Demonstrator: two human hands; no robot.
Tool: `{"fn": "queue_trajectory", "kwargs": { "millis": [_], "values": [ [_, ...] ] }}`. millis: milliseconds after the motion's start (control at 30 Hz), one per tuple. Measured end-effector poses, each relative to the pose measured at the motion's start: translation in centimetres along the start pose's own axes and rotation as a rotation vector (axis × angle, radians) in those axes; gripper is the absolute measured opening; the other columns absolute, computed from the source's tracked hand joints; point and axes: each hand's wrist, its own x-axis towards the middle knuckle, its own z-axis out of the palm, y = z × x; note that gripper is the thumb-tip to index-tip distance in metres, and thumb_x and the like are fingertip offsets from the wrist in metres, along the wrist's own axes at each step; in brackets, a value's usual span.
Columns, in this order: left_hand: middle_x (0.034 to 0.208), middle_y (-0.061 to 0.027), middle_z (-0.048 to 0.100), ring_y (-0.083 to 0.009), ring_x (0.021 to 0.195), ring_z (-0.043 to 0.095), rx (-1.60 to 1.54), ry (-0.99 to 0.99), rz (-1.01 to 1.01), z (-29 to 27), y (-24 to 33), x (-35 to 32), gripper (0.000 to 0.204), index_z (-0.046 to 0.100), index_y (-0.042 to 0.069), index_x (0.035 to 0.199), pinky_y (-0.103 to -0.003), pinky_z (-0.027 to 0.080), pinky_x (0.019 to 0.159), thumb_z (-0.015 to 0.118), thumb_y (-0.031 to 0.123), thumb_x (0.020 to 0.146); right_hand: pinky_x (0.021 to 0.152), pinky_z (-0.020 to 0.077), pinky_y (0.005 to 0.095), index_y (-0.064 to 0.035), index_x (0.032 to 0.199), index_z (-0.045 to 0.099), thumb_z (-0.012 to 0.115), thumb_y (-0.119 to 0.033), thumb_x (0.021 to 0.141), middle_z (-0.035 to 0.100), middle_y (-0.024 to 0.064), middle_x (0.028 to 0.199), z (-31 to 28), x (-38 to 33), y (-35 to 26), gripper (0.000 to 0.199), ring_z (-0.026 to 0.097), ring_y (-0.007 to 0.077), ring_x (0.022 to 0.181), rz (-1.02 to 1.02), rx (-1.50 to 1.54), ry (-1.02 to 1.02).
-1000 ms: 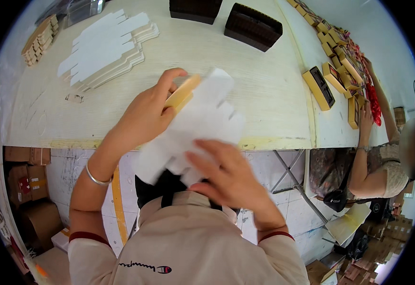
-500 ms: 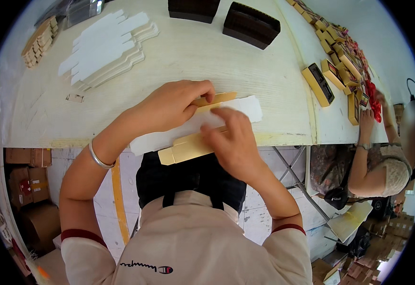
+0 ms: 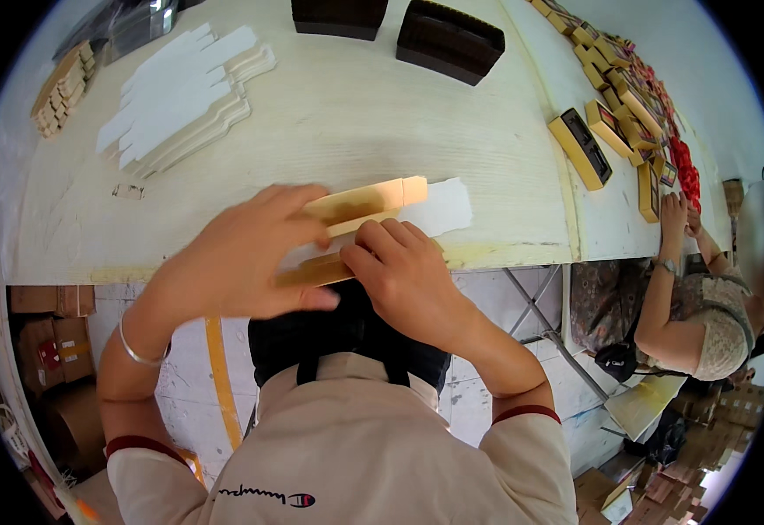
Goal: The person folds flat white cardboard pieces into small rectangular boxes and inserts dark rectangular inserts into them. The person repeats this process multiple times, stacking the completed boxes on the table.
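Over the front edge of the pale tabletop (image 3: 329, 122) lies a gold-and-white carton (image 3: 364, 201), its near wall pinched by the right hand (image 3: 410, 284), apparently for steadiness, the left hand (image 3: 238, 254) spread open around its left end.

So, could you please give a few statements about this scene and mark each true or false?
The flat white cardboard stack lies left of two dark brown, box-shaped objects. True.
A silver metal bangle circles the right wrist. False: it circles the left one.
The right hand touches the gold-and-white folded cardboard piece. True.
The left hand is clenched into a fist. False: it is spread open.
A gold rectangular box with a dark insert lies on the floor. False: it rests on the pale tabletop.
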Motion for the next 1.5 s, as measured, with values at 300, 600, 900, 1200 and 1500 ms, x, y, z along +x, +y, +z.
{"fn": "queue_trajectory", "kwargs": {
  "millis": [300,600,900,1200,1500],
  "values": [
    [0.130,-0.0119,0.049,-0.0308,0.111,0.049,0.039,0.191,0.052,2.6,-1.9,-1.2,0.024,0.064,0.005,0.089,-0.039,0.044,0.091,0.076,0.019,0.073,0.067,0.0418,0.0344,-0.0035,0.086,0.058,0.063,-0.002,0.068,0.047,0.0081,0.082,0.8,0.0,0.5,0.019,0.050,0.0249,0.077,-0.054,0.164,0.096],
    [0.120,-0.0097,0.056,-0.0283,0.106,0.052,0.083,0.294,-0.020,3.2,-3.1,-0.7,0.013,0.068,0.002,0.081,-0.039,0.045,0.085,0.069,0.015,0.079,0.066,0.0398,0.0333,-0.0041,0.076,0.055,0.064,-0.012,0.073,0.049,0.0089,0.078,1.6,2.8,0.5,0.012,0.052,0.0260,0.075,0.052,-0.112,-0.101],
    [0.104,-0.0091,0.057,-0.0281,0.092,0.053,0.183,0.388,-0.093,3.6,-2.6,-1.3,0.016,0.065,0.001,0.078,-0.038,0.047,0.074,0.071,0.016,0.078,0.072,0.0427,0.0391,-0.0049,0.094,0.064,0.072,-0.013,0.074,0.058,0.0118,0.096,-4.3,-1.0,4.8,0.023,0.055,0.0274,0.081,0.241,-0.190,-0.021],
    [0.120,-0.0144,0.044,-0.0276,0.092,0.055,-0.015,0.120,-0.087,3.5,0.7,-0.2,0.042,0.064,0.001,0.098,-0.036,0.050,0.073,0.079,0.030,0.071,0.082,0.0459,0.0393,-0.0061,0.115,0.060,0.075,-0.019,0.072,0.055,0.0128,0.116,-1.0,-1.3,2.2,0.047,0.055,0.0317,0.097,0.098,0.335,-0.073],
    [0.135,-0.0100,0.043,-0.0248,0.096,0.056,0.054,-0.016,0.277,1.3,-2.1,0.1,0.051,0.063,0.004,0.111,-0.033,0.050,0.080,0.079,0.017,0.065,0.075,0.0456,0.0390,-0.0045,0.081,0.062,0.081,-0.028,0.064,0.055,0.0111,0.097,-1.6,-2.6,2.3,0.035,0.055,0.0310,0.086,0.041,0.244,0.088]
  ]
}}
